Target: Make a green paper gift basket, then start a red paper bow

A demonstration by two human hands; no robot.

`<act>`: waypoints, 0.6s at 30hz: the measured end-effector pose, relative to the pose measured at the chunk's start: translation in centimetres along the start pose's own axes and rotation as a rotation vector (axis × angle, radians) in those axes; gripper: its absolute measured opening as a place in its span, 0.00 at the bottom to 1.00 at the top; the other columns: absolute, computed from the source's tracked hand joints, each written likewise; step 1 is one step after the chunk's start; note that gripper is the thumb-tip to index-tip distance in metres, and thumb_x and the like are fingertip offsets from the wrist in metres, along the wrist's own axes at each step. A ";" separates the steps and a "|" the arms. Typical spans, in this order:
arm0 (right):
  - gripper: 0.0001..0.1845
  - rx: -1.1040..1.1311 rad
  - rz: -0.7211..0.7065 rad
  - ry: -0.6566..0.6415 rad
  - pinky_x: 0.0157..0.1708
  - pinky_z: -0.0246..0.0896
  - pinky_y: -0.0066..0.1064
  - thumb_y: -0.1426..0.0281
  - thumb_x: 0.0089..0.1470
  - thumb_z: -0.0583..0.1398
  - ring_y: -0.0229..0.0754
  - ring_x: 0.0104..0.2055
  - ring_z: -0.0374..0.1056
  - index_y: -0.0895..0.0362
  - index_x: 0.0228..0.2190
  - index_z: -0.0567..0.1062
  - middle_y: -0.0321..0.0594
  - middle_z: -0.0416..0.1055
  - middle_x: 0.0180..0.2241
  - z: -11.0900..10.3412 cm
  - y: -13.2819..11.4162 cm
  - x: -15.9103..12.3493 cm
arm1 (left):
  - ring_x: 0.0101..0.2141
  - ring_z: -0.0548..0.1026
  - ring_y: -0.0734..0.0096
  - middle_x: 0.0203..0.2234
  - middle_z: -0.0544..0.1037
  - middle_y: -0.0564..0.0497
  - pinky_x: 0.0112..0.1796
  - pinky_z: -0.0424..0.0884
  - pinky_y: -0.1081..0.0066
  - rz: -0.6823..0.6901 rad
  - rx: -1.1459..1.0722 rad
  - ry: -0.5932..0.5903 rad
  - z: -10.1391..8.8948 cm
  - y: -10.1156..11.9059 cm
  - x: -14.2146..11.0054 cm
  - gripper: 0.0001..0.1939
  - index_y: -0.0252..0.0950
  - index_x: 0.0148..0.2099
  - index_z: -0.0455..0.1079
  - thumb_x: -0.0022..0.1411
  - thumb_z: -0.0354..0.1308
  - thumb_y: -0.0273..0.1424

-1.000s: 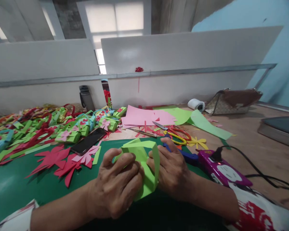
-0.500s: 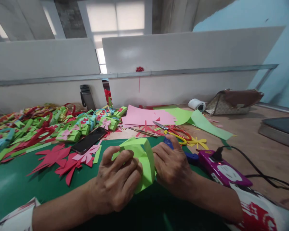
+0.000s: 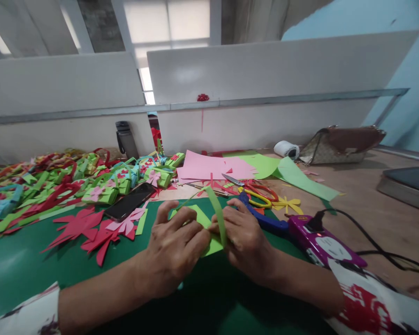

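Between my two hands is a green paper piece (image 3: 201, 217), perhaps a small paper basket, with a narrow paper strip (image 3: 216, 209) arching up over it. My left hand (image 3: 178, 244) is closed on its left side, fingers curled. From the right, my right hand (image 3: 242, 237) pinches the paper near the strip's lower end. Fingers cover much of the piece, so its full shape is hidden. Just behind my right hand lie a blue glue gun (image 3: 265, 218) and scissors with red and yellow handles (image 3: 261, 195).
Pink paper sheets (image 3: 212, 166) and green sheets lie at the back. On the left are a phone (image 3: 131, 201), red paper flowers (image 3: 78, 225) and a heap of small paper baskets (image 3: 101, 190). A purple power strip (image 3: 326, 239) with a black cable is at right.
The green paper has tipped flatter and lower between my hands, and its strip now stands up as an arch. My right hand has shifted slightly left; the blue glue gun shows more.
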State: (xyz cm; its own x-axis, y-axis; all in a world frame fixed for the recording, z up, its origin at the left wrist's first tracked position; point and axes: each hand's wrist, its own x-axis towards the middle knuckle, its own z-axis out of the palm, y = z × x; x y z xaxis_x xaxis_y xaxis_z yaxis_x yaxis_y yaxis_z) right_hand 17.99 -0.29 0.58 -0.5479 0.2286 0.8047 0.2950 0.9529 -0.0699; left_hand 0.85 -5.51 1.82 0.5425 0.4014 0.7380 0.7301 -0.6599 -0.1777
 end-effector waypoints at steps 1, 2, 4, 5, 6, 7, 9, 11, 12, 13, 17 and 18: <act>0.11 0.046 0.053 0.009 0.36 0.55 0.37 0.79 0.50 0.51 0.38 0.26 0.62 0.59 0.21 0.68 0.38 0.68 0.22 0.0 0.2 0.0 | 0.38 0.71 0.68 0.27 0.78 0.54 0.50 0.50 0.57 0.000 0.013 0.010 -0.3 -0.1 0.2 0.08 0.37 0.38 0.69 0.62 0.50 0.23; 0.10 0.101 0.136 0.014 0.34 0.56 0.35 0.78 0.50 0.53 0.38 0.25 0.62 0.58 0.20 0.67 0.37 0.67 0.21 0.0 0.4 0.1 | 0.42 0.71 0.65 0.32 0.79 0.53 0.52 0.48 0.55 0.003 0.033 0.028 -0.6 -0.2 0.4 0.08 0.38 0.41 0.69 0.60 0.54 0.24; 0.08 0.248 0.366 -0.005 0.30 0.56 0.31 0.75 0.50 0.56 0.37 0.25 0.62 0.58 0.20 0.69 0.35 0.67 0.21 -0.1 0.6 0.2 | 0.49 0.67 0.58 0.43 0.77 0.50 0.55 0.44 0.50 -0.022 0.073 0.079 -1.5 -0.7 0.8 0.17 0.39 0.49 0.66 0.56 0.61 0.29; 0.07 0.336 0.489 -0.032 0.29 0.56 0.30 0.73 0.49 0.58 0.36 0.25 0.62 0.58 0.21 0.70 0.34 0.68 0.22 -0.2 0.8 0.2 | 0.50 0.66 0.56 0.46 0.75 0.48 0.56 0.44 0.48 -0.059 0.071 0.114 -2.0 -1.0 0.8 0.22 0.40 0.51 0.64 0.53 0.63 0.31; 0.05 0.426 0.597 -0.064 0.27 0.57 0.29 0.72 0.48 0.60 0.36 0.26 0.62 0.58 0.22 0.71 0.34 0.68 0.23 -0.2 0.8 0.2 | 0.51 0.65 0.55 0.47 0.74 0.47 0.56 0.46 0.48 -0.118 0.053 0.134 -2.3 -1.4 0.7 0.26 0.40 0.53 0.63 0.52 0.64 0.34; 0.04 0.510 0.682 -0.092 0.26 0.57 0.28 0.71 0.47 0.60 0.36 0.26 0.62 0.58 0.23 0.72 0.33 0.68 0.23 -0.3 0.9 0.3 | 0.52 0.64 0.54 0.48 0.72 0.47 0.56 0.51 0.50 -0.201 0.009 0.163 -2.5 -1.8 0.4 0.30 0.41 0.55 0.61 0.50 0.65 0.35; 0.04 0.626 0.768 -0.105 0.25 0.57 0.26 0.70 0.46 0.61 0.35 0.25 0.61 0.58 0.23 0.72 0.33 0.67 0.22 -0.3 0.9 0.4 | 0.52 0.64 0.55 0.50 0.70 0.45 0.54 0.58 0.55 -0.378 -0.159 0.211 -2.5 -2.4 -0.3 0.34 0.41 0.57 0.58 0.49 0.65 0.38; 0.05 0.672 0.783 -0.069 0.23 0.55 0.25 0.71 0.44 0.62 0.34 0.23 0.58 0.58 0.21 0.71 0.31 0.64 0.20 -0.3 1.0 0.5 | 0.52 0.66 0.56 0.51 0.69 0.44 0.54 0.60 0.57 -0.505 -0.399 0.187 -2.0 -2.9 -1.2 0.35 0.41 0.59 0.55 0.51 0.64 0.39; 0.06 0.687 0.778 -0.050 0.22 0.54 0.25 0.71 0.44 0.62 0.33 0.22 0.56 0.58 0.20 0.71 0.31 0.62 0.19 -0.3 1.0 0.5 | 0.53 0.65 0.56 0.51 0.68 0.44 0.54 0.60 0.57 -0.565 -0.498 0.153 -1.8 -3.1 -1.6 0.35 0.41 0.59 0.54 0.52 0.63 0.39; 0.06 0.704 0.770 -0.037 0.22 0.53 0.25 0.71 0.43 0.63 0.32 0.21 0.55 0.58 0.19 0.70 0.30 0.61 0.19 -0.3 1.0 0.6 | 0.53 0.65 0.56 0.52 0.68 0.43 0.54 0.60 0.56 -0.600 -0.571 0.111 -1.5 -3.2 -1.9 0.36 0.40 0.59 0.55 0.51 0.63 0.40; 0.10 0.804 0.781 -0.058 0.20 0.53 0.24 0.73 0.41 0.63 0.31 0.19 0.52 0.57 0.15 0.69 0.29 0.58 0.16 -0.2 1.2 0.7 | 0.51 0.67 0.54 0.50 0.70 0.41 0.51 0.62 0.56 -0.682 -0.731 -0.047 -1.2 -3.5 -2.2 0.32 0.37 0.55 0.62 0.49 0.64 0.42; 0.09 0.834 0.791 -0.077 0.21 0.54 0.24 0.73 0.41 0.63 0.31 0.19 0.53 0.57 0.15 0.70 0.29 0.60 0.16 -0.2 1.3 0.7 | 0.49 0.68 0.54 0.49 0.72 0.41 0.50 0.64 0.57 -0.691 -0.760 -0.067 -1.3 -3.6 -2.2 0.30 0.37 0.53 0.64 0.49 0.64 0.41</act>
State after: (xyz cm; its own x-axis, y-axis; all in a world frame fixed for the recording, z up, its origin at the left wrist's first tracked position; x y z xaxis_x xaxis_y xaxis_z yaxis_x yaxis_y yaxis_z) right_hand 18.12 1.07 1.19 -0.4955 0.8053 0.3256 -0.0162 0.3662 -0.9304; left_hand -3.49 -4.86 1.65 0.1426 0.8652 0.4807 0.4479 -0.4895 0.7482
